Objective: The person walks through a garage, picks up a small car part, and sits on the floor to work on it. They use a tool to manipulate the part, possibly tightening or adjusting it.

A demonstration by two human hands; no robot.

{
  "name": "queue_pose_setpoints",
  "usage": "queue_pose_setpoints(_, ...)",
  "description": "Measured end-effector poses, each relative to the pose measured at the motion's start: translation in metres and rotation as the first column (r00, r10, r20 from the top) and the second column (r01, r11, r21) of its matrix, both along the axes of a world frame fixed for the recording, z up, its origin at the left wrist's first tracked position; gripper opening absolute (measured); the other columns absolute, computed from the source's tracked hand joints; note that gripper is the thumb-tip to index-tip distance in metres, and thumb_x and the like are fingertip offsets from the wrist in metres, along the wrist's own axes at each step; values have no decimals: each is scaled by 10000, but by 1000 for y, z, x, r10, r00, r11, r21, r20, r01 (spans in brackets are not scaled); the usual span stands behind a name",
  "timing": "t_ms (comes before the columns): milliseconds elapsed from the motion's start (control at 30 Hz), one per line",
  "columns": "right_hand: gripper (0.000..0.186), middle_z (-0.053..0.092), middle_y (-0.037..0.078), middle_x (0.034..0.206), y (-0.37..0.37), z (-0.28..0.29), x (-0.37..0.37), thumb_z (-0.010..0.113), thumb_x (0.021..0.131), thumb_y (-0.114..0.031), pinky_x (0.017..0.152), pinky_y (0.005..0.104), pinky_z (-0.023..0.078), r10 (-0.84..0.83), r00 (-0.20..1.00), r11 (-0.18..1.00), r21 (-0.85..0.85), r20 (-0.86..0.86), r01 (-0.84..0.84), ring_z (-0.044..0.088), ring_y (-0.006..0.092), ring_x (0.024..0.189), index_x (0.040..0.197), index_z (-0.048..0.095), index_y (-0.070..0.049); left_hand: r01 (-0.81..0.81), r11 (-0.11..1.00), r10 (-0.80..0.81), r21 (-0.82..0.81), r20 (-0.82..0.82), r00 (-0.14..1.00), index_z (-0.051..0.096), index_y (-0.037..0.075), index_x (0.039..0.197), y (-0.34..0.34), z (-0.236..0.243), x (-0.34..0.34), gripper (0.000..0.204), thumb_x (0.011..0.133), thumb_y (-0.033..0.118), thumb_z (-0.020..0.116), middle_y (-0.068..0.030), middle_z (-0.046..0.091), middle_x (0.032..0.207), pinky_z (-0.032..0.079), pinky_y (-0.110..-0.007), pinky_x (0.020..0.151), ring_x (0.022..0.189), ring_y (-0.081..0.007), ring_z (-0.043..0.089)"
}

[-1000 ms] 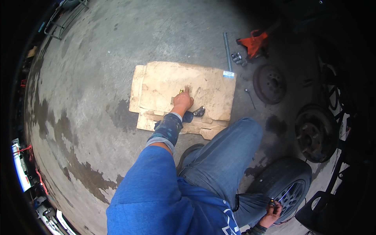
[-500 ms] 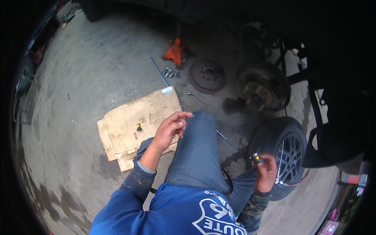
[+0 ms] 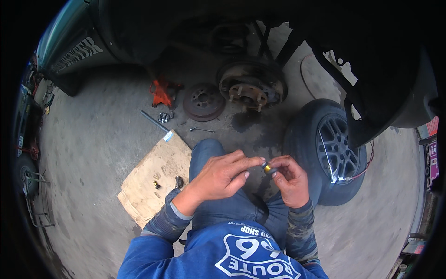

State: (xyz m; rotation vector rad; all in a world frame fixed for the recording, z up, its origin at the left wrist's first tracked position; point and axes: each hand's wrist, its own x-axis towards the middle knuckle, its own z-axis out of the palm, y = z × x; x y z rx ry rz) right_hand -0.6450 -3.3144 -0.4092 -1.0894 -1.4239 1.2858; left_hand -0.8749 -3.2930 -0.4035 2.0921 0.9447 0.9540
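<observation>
At the centre of the frame, a seated person's left hand (image 3: 222,176) and right hand (image 3: 289,179) meet above a denim-clad knee, fingertips of both pinched on a small dark-and-brass cylindrical part (image 3: 266,168). To the right, a loose wheel (image 3: 328,149) rests on the concrete floor. At left centre lies a sheet of cardboard (image 3: 151,179) with small bits on it. Above, a rusty wheel hub (image 3: 251,88), a brake drum (image 3: 203,101) and an orange jack stand (image 3: 161,92).

Cardboard sheet (image 3: 155,179), red jack stand (image 3: 161,92), brake drum (image 3: 203,101), wheel (image 3: 332,151).
</observation>
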Motion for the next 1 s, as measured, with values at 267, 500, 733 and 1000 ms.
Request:
queue_pose_setpoints(267,221,627,39,1057,-1,-11,9,557,901,90,873,242,475,-45,987,991,-132,-151,25,601,101,979,1098,614,8,16,978,34,209,-230,973,647,193,1283,2,-5,11,518,778,82,652,-55,555,815,498,-363,604,719,-236,611)
queue_pose_setpoints(500,230,631,36,1057,-5,-16,9,556,901,98,879,237,473,-33,986,995,-101,-163,16,598,91,968,1107,609,11,40,946,60,322,-294,954,618,214,1326,-3,-8,14,575,767,93,673,-35,559,841,494,-350,600,749,-225,598)
queue_pose_setpoints(733,242,628,42,1056,-8,-15,13,555,900,100,885,243,476,-38,969,991,-135,-244,5,601,94,970,1120,601,10,72,939,59,337,-361,931,588,245,1359,-10,-9,16,608,776,102,682,-32,536,839,494,-348,605,755,-221,585)
queue_pose_setpoints(1000,224,644,48,1024,-10,-15,19,575,903,92,854,239,495,-20,997,999,-27,-74,18,623,98,945,1111,597,11,27,999,-20,39,-162,987,604,182,1311,-8,-6,25,485,839,72,621,-65,572,880,508,-361,655,797,-236,623)
